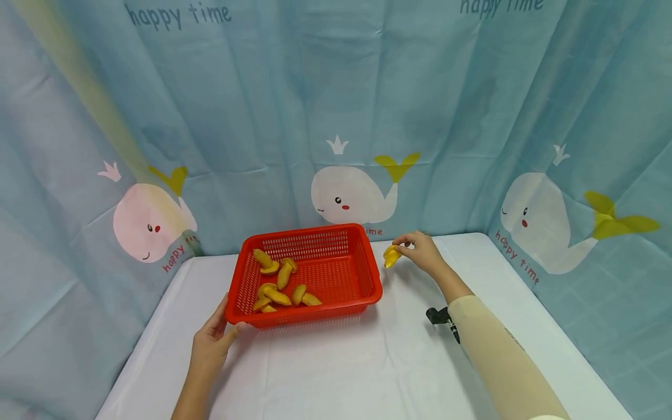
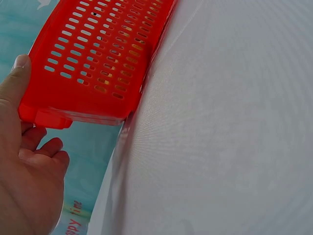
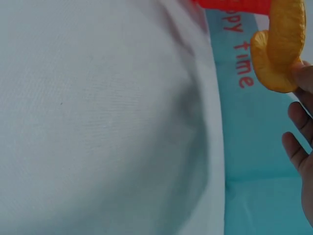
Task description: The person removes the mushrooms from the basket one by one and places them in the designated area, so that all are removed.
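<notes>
A red plastic basket [image 1: 310, 315] with slotted walls stands on the white table. My left hand [image 1: 211, 341] holds its near left corner, thumb on the rim and fingers under it, as the left wrist view also shows for the basket's end wall [image 2: 83, 93]. Several yellow-brown toy mushrooms [image 1: 285, 274] lie in its left half. To the right of the basket, my right hand [image 1: 420, 252] pinches a yellow toy mushroom [image 1: 391, 256] between thumb and fingers, above the table. Up close in the right wrist view, this mushroom [image 3: 286, 36] has its stem up and its cap down.
A small black object [image 1: 440, 316] lies on the white table [image 1: 325, 373], beside my right forearm and partly hidden by the sleeve [image 1: 499, 356]. A blue curtain [image 1: 262, 116] with printed whales hangs behind the table and along both sides.
</notes>
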Demonstrator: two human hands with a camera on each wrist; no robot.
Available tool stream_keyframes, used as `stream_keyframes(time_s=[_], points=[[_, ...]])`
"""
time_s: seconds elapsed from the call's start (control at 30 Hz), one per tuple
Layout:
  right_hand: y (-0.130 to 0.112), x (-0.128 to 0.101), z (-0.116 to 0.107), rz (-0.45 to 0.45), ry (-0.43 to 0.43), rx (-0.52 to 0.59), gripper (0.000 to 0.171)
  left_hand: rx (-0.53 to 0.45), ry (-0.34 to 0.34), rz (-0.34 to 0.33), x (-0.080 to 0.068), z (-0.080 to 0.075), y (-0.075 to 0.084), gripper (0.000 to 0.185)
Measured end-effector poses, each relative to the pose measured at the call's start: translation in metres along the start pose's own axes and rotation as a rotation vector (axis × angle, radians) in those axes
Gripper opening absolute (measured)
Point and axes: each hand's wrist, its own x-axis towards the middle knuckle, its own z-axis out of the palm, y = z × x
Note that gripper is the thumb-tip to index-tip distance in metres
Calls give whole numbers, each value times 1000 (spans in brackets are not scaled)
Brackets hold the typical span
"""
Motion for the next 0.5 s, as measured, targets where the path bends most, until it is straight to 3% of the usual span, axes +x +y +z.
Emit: stream_keyframes(time_s=[0.5], points=[[25,3,11,70,-68,-26,12,14,-7,-7,0,-1,-2,74]])
